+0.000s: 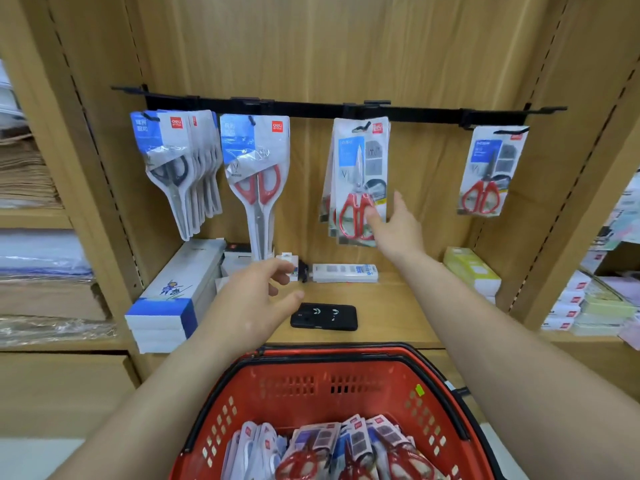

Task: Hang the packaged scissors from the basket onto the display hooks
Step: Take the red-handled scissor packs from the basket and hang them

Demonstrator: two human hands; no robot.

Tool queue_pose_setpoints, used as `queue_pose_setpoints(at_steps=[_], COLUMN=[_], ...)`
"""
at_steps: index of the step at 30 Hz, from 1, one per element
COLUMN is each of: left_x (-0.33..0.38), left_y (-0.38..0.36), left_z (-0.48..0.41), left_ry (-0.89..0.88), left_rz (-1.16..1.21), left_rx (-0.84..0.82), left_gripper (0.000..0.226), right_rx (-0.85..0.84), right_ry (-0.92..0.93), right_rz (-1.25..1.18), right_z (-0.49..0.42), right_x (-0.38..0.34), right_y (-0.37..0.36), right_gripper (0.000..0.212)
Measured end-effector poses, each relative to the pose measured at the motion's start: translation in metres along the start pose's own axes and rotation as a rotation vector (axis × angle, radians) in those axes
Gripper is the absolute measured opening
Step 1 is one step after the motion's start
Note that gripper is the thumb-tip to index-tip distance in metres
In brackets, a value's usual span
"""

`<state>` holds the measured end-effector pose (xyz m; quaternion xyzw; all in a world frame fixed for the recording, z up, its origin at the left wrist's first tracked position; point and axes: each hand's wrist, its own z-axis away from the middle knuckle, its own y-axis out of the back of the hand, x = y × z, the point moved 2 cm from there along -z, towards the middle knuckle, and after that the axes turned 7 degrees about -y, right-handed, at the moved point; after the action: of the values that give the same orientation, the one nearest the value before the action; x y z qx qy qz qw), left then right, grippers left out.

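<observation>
A black hook rail point(311, 107) crosses the wooden back panel. On it hang a bunch of black-handled scissor packs point(180, 168), red-handled long scissor packs point(258, 174), a few packs of red kitchen scissors point(356, 174) and one pack at the far right point(490, 171). My right hand point(398, 225) touches the lower right corner of the kitchen scissor packs with relaxed fingers. My left hand point(256, 299) hovers over the shelf, fingers loosely spread, holding nothing. The red basket point(332, 379) below holds several packaged scissors point(339, 452).
A black phone point(323, 317) lies on the wooden shelf point(398, 313). White and blue boxes point(173, 296) are stacked at the left, a white power strip pack point(344, 271) at the back, and yellow-green boxes point(472, 270) at the right. Neighbouring shelves hold paper stock.
</observation>
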<state>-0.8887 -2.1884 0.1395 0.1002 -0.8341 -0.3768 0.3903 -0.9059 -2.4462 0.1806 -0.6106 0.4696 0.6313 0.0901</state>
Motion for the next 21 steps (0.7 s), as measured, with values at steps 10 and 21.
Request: queue_pose_setpoints(at_steps=[10,21], left_x=[-0.048,-0.127], left_y=[-0.051,-0.138], left_z=[0.071,0.176], left_ry=[0.11,0.312], left_rz=[-0.072,-0.175], left_rx=[-0.223,-0.612], left_gripper=[0.049,0.058], right_rx=[-0.326,-0.681], right_ry=[-0.107,-0.195], right_rz=[0.239,0.583], right_z=[0.103,0.194], right_x=[0.125,0.247], right_y=[-0.027,-0.068], right_gripper=[0.042,0.035])
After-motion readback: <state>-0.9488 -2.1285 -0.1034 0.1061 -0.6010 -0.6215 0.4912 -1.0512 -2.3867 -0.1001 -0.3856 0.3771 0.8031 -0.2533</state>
